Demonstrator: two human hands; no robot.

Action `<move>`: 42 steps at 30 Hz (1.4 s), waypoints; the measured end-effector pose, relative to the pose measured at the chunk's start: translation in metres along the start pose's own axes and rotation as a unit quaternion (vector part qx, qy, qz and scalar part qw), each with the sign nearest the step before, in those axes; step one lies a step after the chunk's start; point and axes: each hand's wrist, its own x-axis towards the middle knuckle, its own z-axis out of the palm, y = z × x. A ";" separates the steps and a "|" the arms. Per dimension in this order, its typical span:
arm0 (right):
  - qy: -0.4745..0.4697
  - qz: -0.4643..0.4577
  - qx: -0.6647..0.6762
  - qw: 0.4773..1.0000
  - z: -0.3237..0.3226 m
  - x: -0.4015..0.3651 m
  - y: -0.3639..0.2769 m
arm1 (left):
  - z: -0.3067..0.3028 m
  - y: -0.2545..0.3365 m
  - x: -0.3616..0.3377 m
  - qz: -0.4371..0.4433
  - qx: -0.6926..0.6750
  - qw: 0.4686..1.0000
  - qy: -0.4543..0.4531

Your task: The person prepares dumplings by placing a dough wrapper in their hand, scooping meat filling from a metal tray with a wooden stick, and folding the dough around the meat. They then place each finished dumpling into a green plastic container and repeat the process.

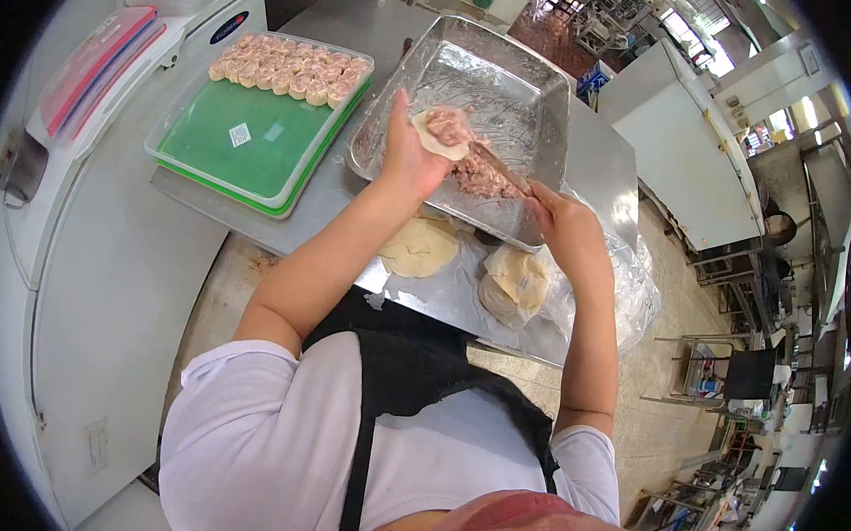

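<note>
My left hand [413, 161] holds a round dough wrapper [435, 144] with a lump of minced meat [450, 125] on it, over the left side of a metal tray [544, 81]. In my right hand [559, 214] is a flat spatula [499, 169], its far end at the meat on the wrapper. More minced meat [483, 180] lies in the tray, below the spatula. Several loose wrappers [421, 248] lie on the table near the tray's front edge. Right of them sits a stack of wrappers [516, 285] beside clear plastic.
A green-bottomed plastic tray [199, 127] at the left holds rows of filled dumplings [292, 68] along its far end. Clear plastic wrap [624, 293] hangs over the right edge of the steel table [613, 155]. Coloured lids [97, 66] rest on a white appliance at far left.
</note>
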 end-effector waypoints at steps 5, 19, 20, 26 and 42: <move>0.020 -0.055 -0.005 0.998 0.027 0.006 -0.002 | 0.029 -0.001 -0.021 -0.008 -0.029 0.998 0.053; -0.003 0.008 0.180 0.984 -0.007 0.028 -0.021 | 0.023 0.050 -0.031 -0.001 0.106 0.990 -0.092; -0.051 0.104 0.248 0.962 -0.016 0.024 -0.023 | 0.026 0.053 -0.037 0.013 0.242 0.959 -0.146; -0.161 0.130 0.290 0.934 -0.046 0.003 -0.025 | 0.039 0.060 -0.038 0.098 0.603 0.739 -0.282; 0.075 -0.064 -0.114 0.989 0.003 0.001 -0.016 | 0.011 0.044 -0.013 -0.081 0.627 0.755 -0.176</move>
